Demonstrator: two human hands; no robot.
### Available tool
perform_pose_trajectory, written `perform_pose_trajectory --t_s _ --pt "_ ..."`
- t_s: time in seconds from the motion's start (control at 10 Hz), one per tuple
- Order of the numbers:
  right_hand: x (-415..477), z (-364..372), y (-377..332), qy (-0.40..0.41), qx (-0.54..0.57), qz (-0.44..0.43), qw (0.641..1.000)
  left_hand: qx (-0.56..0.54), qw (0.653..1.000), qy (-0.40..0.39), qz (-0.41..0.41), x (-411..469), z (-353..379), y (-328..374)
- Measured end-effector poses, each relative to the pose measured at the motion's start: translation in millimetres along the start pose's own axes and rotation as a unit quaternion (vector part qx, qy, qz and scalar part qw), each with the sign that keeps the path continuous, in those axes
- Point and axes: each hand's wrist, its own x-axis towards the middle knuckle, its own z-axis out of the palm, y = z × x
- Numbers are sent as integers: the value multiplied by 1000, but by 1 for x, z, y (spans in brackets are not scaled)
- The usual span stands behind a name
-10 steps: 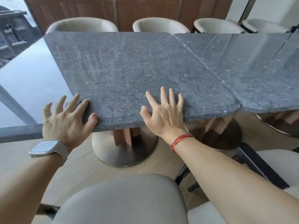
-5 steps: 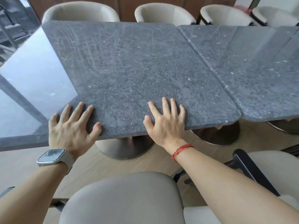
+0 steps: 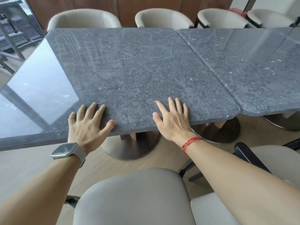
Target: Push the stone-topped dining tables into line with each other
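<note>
Pressing flat on the near rim of the dark grey, speckled stone-topped dining table (image 3: 129, 70), both hands lie with fingers straight and spread, gripping nothing. The left hand (image 3: 88, 122) sits at the slab's near left corner, its thumb along the rim and its outer fingers reaching over the seam towards the glossy grey tabletop (image 3: 32, 95) beyond. The right hand (image 3: 172, 119) rests further right on the same rim, palm on the edge and fingertips on the stone.

The whole slab lies ahead of the palms, stretching away towards the cream tub chairs (image 3: 84, 18) on the far side. The row of tables runs crosswise, from left to right of the hands, so a push goes forward, square to that line.

The neighbouring grey stone-topped table (image 3: 251, 70) touches the slab along a seam to the right of the right hand, which is the nearer one to it. There the near edges look close to level, though the wide lens makes that hard to judge. Probably the right palm steers that corner while the left holds the other end from swinging.
</note>
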Motion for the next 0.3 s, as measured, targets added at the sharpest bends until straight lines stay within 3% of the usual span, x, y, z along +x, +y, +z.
perform_pose_trajectory --t_s 0.3 --pt "-56 -86 -38 -58 105 -43 992 -260 964 -54 13 -55 -82 37"
